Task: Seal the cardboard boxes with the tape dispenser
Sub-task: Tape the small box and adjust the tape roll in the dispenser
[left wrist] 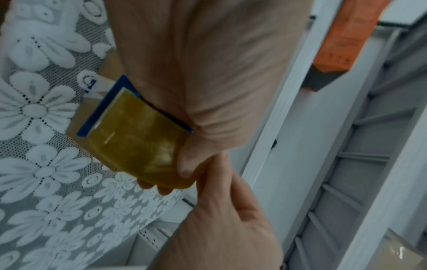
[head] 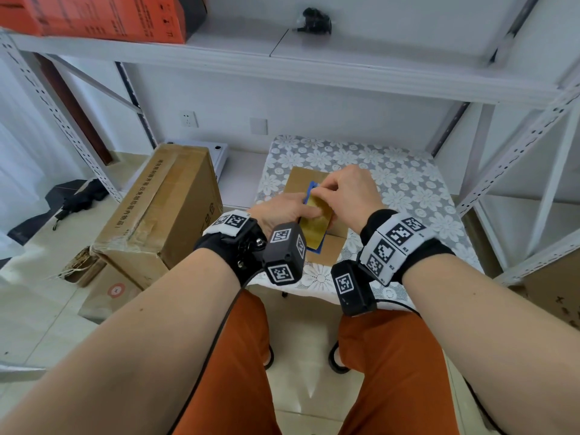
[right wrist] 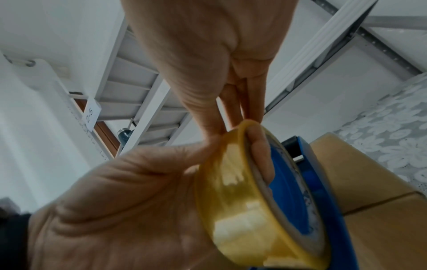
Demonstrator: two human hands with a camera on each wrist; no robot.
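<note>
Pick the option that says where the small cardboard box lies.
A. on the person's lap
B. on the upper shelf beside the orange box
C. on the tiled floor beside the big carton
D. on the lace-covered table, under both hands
D: the small brown cardboard box rests on the white floral lace tablecloth, directly beneath the left hand and right hand working the blue dispenser with its yellow tape roll.

A white lace floral cloth (head: 408, 171) covers the worktop. A white perforated metal shelving rack (head: 361, 67) carries an orange carton (head: 103, 17) and a small black object (head: 315, 20). A folded black umbrella (head: 78, 199) lies on the tiled floor (head: 28, 312).
</note>
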